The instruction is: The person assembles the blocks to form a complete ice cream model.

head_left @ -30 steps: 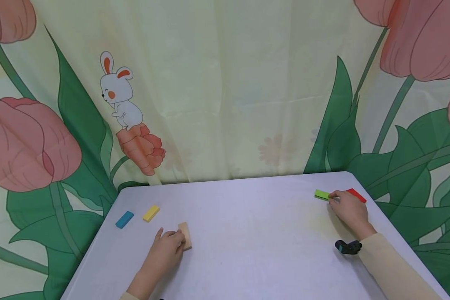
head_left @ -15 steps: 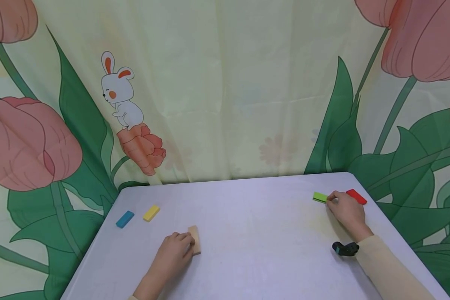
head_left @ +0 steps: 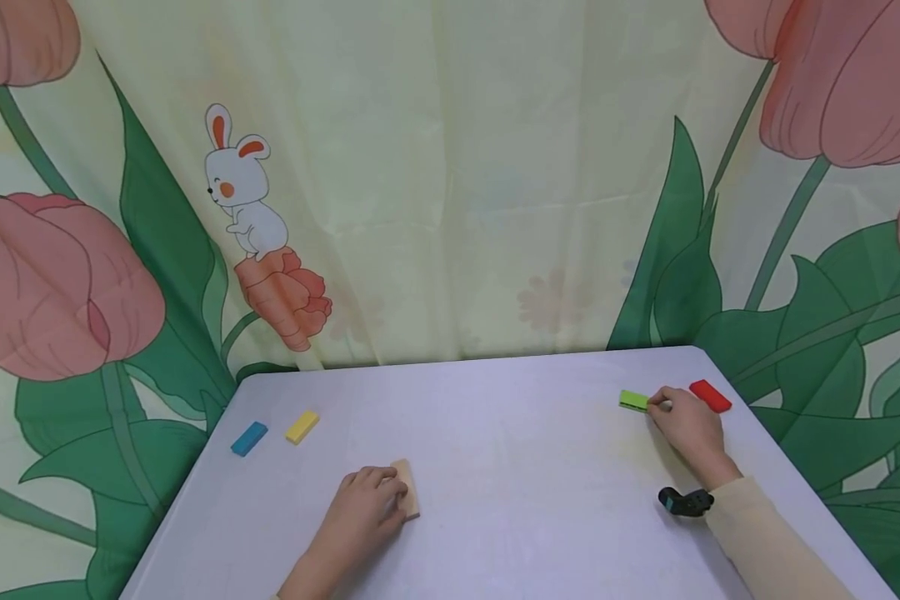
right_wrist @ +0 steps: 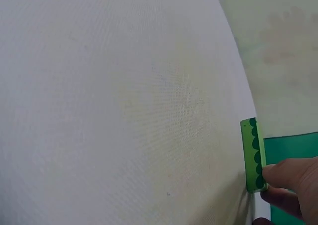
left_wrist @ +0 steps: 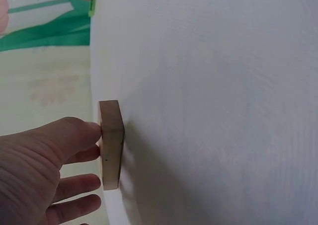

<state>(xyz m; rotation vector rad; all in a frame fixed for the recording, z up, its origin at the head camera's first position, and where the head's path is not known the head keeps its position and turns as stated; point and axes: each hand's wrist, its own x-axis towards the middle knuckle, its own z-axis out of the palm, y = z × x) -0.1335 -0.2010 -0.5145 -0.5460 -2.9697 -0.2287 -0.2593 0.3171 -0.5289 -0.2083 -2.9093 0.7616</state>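
Observation:
My left hand [head_left: 363, 508] holds a plain wooden block [head_left: 407, 490] low over the table, left of centre. Seen from the left wrist, my thumb and index finger are at the upper edge of the wooden block [left_wrist: 112, 155], its shadow falling right beside it. My right hand [head_left: 690, 429], at the far right, pinches one end of a green block [head_left: 633, 401] between thumb and index finger. Dark scallops mark the side of the green block [right_wrist: 253, 155] in the right wrist view. Just beyond that hand lies a red block [head_left: 711, 396].
A blue block [head_left: 249, 438] and a yellow block [head_left: 302, 427] lie at the table's far left. The white table [head_left: 510, 467] ends at a printed curtain [head_left: 450, 208] behind it. A black device [head_left: 685, 502] sits on the right wrist.
My left hand has moved to the right with the wooden block. My right hand has shifted slightly left with the green block. The blue, yellow and red blocks stay put.

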